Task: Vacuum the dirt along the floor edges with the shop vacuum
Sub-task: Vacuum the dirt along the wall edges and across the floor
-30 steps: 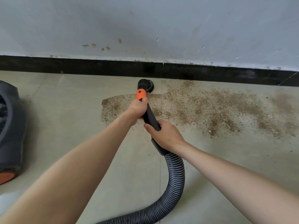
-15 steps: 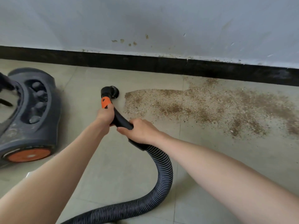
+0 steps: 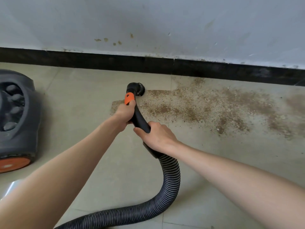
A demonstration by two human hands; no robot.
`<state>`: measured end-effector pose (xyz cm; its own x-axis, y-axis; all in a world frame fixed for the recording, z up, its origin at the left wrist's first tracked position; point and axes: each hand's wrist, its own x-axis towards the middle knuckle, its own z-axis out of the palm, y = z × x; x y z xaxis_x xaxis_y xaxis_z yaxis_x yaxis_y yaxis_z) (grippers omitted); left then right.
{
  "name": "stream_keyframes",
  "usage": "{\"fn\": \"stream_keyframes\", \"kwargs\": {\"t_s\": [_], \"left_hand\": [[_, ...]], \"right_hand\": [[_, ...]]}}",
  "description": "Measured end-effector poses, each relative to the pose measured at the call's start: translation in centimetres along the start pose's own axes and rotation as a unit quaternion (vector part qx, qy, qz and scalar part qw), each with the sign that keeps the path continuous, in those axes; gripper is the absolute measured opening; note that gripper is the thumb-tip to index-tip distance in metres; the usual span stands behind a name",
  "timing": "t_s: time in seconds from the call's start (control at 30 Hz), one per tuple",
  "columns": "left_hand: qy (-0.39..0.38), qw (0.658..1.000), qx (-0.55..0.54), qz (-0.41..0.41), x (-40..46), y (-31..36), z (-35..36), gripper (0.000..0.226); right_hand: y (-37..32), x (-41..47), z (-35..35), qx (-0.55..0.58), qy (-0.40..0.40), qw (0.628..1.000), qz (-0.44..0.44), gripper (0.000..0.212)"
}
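A black vacuum handle tube with an orange band ends in a round black nozzle set on the floor at the left end of a brown dirt patch. My left hand grips the tube just below the orange band. My right hand grips it lower down, where the ribbed black hose begins. The hose curves down and leaves the view at the bottom left. The dirt spreads rightward over the beige tiles, close to the black baseboard.
The grey shop vacuum body with an orange end cap lies on the floor at the left edge. A stained white wall rises above the baseboard. Bare tile lies between the vacuum body and the nozzle.
The nozzle swept left off the dirt, leaving a cleaned strip, then came back right to the patch's left end. Both hands keep their grip.
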<state>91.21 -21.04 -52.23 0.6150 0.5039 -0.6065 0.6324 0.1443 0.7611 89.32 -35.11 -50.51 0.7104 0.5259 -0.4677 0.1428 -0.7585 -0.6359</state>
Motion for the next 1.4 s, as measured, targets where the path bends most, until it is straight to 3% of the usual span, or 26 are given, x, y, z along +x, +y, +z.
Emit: {"fn": "stream_keyframes", "kwargs": {"t_s": [0.57, 0.77, 0.87, 1.0, 1.1, 1.2, 1.4], "left_hand": [[-0.116, 0.992, 0.054, -0.004, -1.2, 1.5, 7.9, 0.029], [-0.032, 0.999, 0.031, 0.002, 0.3, 2.1, 4.0, 0.031], [0.015, 1.0, 0.021, -0.007, 0.7, 1.1, 0.7, 0.044], [0.05, 0.998, -0.027, -0.026, 0.3, -1.3, -3.8, 0.042], [0.065, 0.995, -0.061, -0.041, -1.0, -2.7, -5.6, 0.041], [0.07, 0.994, -0.077, -0.044, -1.9, -3.9, -6.0, 0.027], [0.029, 0.997, -0.065, -0.041, -3.2, -4.5, -3.7, 0.021]], "right_hand": [[4.9, -2.6, -2.9, 0.024, 0.073, 0.994, 0.078, 0.041], [2.8, 0.7, -2.9, 0.043, 0.014, 0.999, 0.002, 0.036], [0.9, 2.0, -1.6, 0.019, -0.019, 0.999, -0.043, 0.037], [-1.1, 2.6, 0.8, -0.032, -0.072, 0.993, -0.086, 0.037], [-1.8, 2.2, 2.0, -0.069, -0.093, 0.987, -0.111, 0.038], [-1.7, 1.3, 2.4, -0.086, -0.1, 0.984, -0.116, 0.039], [0.3, -1.2, 1.7, -0.069, -0.08, 0.991, -0.08, 0.04]]}}
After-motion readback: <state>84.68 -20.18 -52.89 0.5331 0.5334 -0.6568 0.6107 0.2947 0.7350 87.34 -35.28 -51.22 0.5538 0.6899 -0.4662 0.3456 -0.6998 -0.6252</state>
